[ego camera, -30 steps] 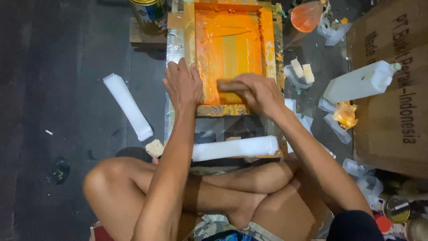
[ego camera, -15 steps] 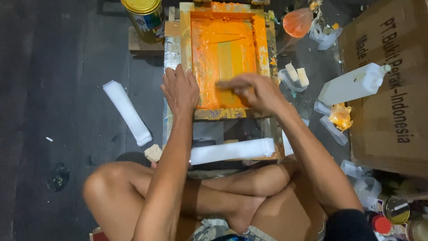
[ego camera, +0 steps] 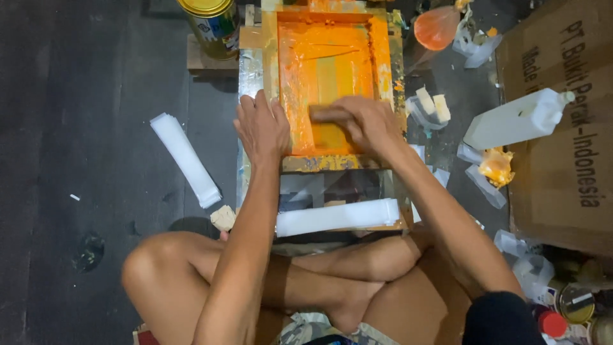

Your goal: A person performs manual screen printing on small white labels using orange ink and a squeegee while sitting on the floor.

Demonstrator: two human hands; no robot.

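Observation:
A wooden printing screen frame (ego camera: 272, 76) coated in orange ink lies on the floor in front of my crossed legs. My left hand (ego camera: 262, 128) presses flat on the frame's near left corner, fingers spread. My right hand (ego camera: 364, 122) grips a squeegee (ego camera: 322, 114) inside the frame, low on the inked mesh. A strip of mesh above the squeegee looks wiped thinner and yellowish. A stack of white plastic sheets (ego camera: 337, 217) lies across the board just below the frame.
Another white plastic stack (ego camera: 185, 158) lies on the dark floor at left. A gold-lidded can (ego camera: 211, 22) stands at the top. A white bottle (ego camera: 517, 118), cardboard box (ego camera: 568, 128), ink-stained bags and small tins crowd the right side.
My right hand has drawn the squeegee across the inked mesh while the left hand stayed pressed on the frame's corner. The view has shifted slightly.

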